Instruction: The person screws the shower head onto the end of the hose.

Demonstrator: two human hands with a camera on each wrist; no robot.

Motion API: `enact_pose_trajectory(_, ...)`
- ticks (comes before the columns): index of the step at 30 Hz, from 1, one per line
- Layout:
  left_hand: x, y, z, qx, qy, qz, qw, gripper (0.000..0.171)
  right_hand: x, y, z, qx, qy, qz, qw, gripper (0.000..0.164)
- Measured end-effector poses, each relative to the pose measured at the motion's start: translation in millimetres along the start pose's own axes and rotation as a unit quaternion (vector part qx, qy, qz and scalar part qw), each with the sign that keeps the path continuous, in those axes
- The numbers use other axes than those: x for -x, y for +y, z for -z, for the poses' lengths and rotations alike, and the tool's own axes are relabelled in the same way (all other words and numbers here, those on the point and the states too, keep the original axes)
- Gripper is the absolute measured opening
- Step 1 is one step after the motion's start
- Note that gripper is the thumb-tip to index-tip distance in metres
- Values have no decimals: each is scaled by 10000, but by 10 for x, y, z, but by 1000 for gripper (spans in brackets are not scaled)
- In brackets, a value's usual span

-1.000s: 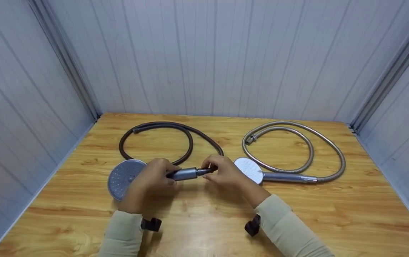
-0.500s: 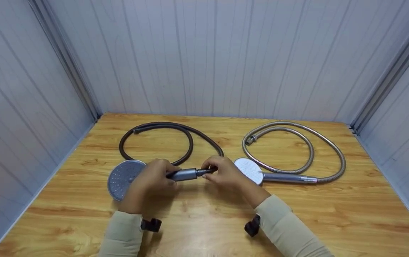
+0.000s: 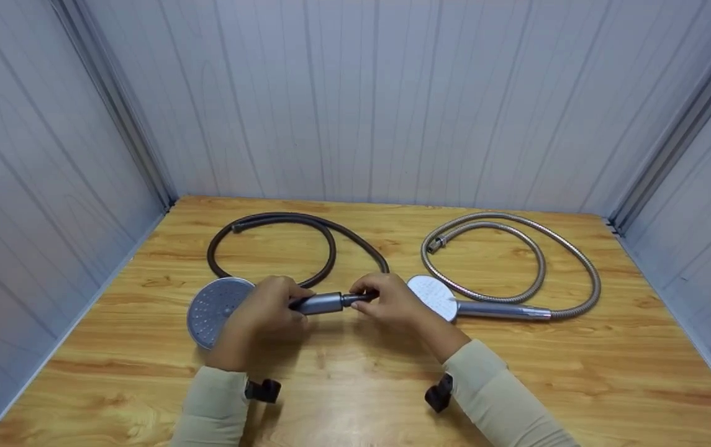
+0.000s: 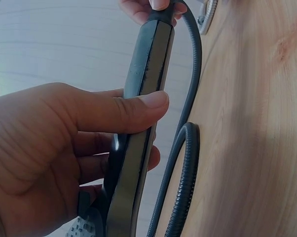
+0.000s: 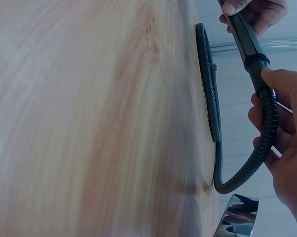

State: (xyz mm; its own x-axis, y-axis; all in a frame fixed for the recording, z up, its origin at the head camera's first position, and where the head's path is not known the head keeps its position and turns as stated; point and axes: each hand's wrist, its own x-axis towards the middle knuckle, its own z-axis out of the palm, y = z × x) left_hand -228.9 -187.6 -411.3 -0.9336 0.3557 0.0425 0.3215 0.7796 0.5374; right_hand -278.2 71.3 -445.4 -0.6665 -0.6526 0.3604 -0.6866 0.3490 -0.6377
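Note:
My left hand (image 3: 268, 305) grips the handle of a dark grey shower head (image 3: 211, 313), thumb across its flat side in the left wrist view. The round spray face points up, left of that hand and partly hidden by it. At the handle's other end, my right hand (image 3: 389, 301) pinches the connector (image 5: 257, 74) of a black shower hose (image 5: 249, 170) between thumb and fingers. The connector sits against the handle's end; whether it is threaded on I cannot tell. From there the hose (image 3: 330, 248) bends back and lies coiled on the table.
A chrome shower head (image 3: 433, 297) with a silver handle lies right of my right hand, joined to a coiled metal hose (image 3: 591, 273). The wooden table (image 3: 343, 403) is bounded by a pale panel wall (image 3: 367, 105) behind and more panels on both sides.
Hardly anything differs. Both hands keep their places on the handle and connector, with at most a slight shift of the right fingers.

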Motion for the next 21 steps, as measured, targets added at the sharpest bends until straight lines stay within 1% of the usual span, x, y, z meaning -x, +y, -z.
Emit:
enact_pose_trajectory(4,1,8,-1,52,-45,101,9999,44,4,-7,0,7,-52,-99,9999,16)
enact_pose_trajectory(8,-7,1,-5,34,-18,67,10000,44,3,-17,4,-26,-60,-210,9998,16)
enact_pose_trajectory(11,-9,-4,-9,4,1,96,10000,44,2,-12,-1,-67,-35,-174,9998,15)
enact_pose_trajectory(14,-5,-7,-14,30,-4,211,9998,44,7,1,-7,-84,-6,-55,9999,17)
enact_pose_trajectory(16,-7,-12,-18,43,14,194,9998,44,8,11,-4,-61,59,51,10000,20)
enact_pose_trajectory(21,-20,-19,-29,-8,136,-142,9998,41,8,34,6,30,185,263,9995,22)
